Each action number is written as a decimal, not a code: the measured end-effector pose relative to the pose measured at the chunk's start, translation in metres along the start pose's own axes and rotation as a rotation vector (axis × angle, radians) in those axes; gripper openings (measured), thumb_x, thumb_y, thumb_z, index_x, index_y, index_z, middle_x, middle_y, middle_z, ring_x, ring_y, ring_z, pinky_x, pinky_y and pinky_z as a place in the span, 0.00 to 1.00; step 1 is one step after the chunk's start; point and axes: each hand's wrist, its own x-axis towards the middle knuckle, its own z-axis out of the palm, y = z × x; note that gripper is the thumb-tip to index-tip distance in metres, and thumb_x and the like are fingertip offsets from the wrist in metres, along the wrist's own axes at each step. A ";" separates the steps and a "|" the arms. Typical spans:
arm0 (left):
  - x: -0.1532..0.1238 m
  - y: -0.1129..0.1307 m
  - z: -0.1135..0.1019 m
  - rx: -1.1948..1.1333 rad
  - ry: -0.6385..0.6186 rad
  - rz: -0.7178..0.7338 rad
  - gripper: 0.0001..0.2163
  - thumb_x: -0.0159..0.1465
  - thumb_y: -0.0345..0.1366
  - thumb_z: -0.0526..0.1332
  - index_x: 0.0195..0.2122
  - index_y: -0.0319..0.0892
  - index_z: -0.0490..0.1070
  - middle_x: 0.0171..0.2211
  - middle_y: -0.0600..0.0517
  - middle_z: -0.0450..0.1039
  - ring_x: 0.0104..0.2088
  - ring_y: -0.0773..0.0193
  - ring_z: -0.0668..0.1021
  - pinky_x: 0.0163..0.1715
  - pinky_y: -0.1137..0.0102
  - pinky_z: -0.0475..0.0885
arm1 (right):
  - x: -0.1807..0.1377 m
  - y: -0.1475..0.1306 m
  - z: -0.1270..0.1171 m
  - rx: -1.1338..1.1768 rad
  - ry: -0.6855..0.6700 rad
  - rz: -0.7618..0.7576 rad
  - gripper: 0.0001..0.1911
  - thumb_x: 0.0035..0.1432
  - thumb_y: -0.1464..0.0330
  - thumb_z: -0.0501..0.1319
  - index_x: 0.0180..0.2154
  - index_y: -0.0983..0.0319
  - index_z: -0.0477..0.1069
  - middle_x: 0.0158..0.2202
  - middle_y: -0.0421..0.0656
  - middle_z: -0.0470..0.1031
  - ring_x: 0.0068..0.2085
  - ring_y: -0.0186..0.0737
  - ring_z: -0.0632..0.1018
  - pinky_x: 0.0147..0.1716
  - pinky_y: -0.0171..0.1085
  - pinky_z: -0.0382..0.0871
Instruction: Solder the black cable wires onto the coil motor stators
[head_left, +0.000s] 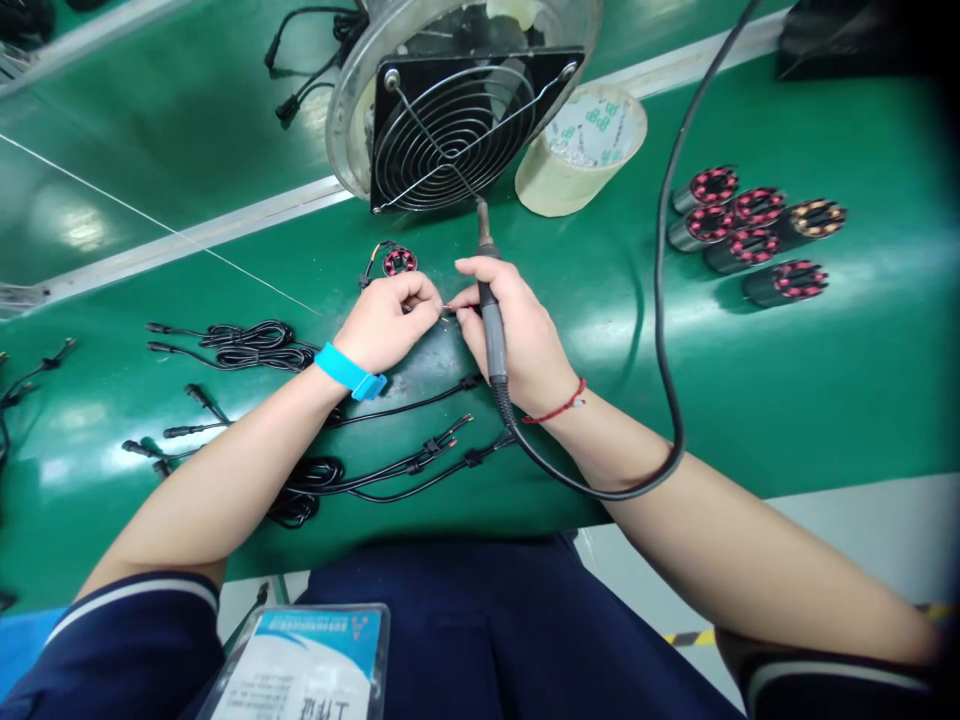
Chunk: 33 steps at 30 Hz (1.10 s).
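My right hand is closed around a soldering iron, whose metal tip end points away from me toward the fan. Its thumb and fingertips also pinch near a thin reddish wire. On the other side of that wire, my left hand is closed in a pinch on its end; the fingers partly hide it. Just beyond my left hand sits a small round motor stator with red windings and short leads. Below both hands lie black cables with stripped ends.
A fan with a wire guard stands at the back, beside a wide tape roll. Several metal cylinders with wound cores stand at the right. Coiled black cables lie at the left. The iron's cord loops over my right forearm.
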 end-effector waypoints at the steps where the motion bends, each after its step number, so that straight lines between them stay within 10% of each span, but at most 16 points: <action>1: 0.000 0.000 0.000 -0.012 0.004 0.005 0.04 0.55 0.27 0.57 0.24 0.38 0.68 0.21 0.58 0.66 0.24 0.72 0.67 0.29 0.74 0.63 | 0.001 0.001 0.001 -0.008 0.007 -0.002 0.21 0.57 0.71 0.54 0.53 0.53 0.61 0.38 0.36 0.78 0.43 0.39 0.78 0.50 0.47 0.70; 14: -0.013 -0.005 -0.006 0.229 0.079 0.098 0.08 0.62 0.31 0.56 0.37 0.38 0.74 0.38 0.47 0.77 0.41 0.60 0.76 0.48 0.62 0.71 | -0.004 -0.002 -0.017 -0.083 0.164 -0.143 0.19 0.60 0.70 0.55 0.53 0.59 0.66 0.38 0.43 0.80 0.44 0.45 0.78 0.48 0.48 0.71; 19: -0.020 0.011 -0.020 0.347 0.297 0.252 0.10 0.63 0.31 0.56 0.42 0.39 0.73 0.43 0.43 0.75 0.47 0.57 0.74 0.52 0.59 0.70 | 0.009 0.014 -0.034 -0.074 0.257 -0.015 0.21 0.58 0.68 0.54 0.54 0.61 0.65 0.43 0.48 0.79 0.47 0.46 0.78 0.53 0.51 0.70; 23: -0.020 0.031 -0.048 0.314 0.482 0.298 0.09 0.63 0.31 0.56 0.41 0.40 0.73 0.42 0.45 0.72 0.44 0.60 0.74 0.44 0.64 0.72 | 0.019 0.023 -0.045 -0.061 0.164 0.038 0.21 0.58 0.68 0.55 0.54 0.61 0.64 0.31 0.41 0.80 0.31 0.40 0.82 0.36 0.41 0.76; 33: 0.075 0.021 -0.127 0.599 0.494 -0.144 0.12 0.64 0.30 0.59 0.48 0.34 0.71 0.48 0.42 0.70 0.39 0.65 0.77 0.49 0.64 0.74 | 0.009 0.009 -0.032 -0.007 0.123 -0.094 0.17 0.62 0.67 0.53 0.52 0.61 0.67 0.35 0.43 0.81 0.35 0.40 0.83 0.39 0.40 0.78</action>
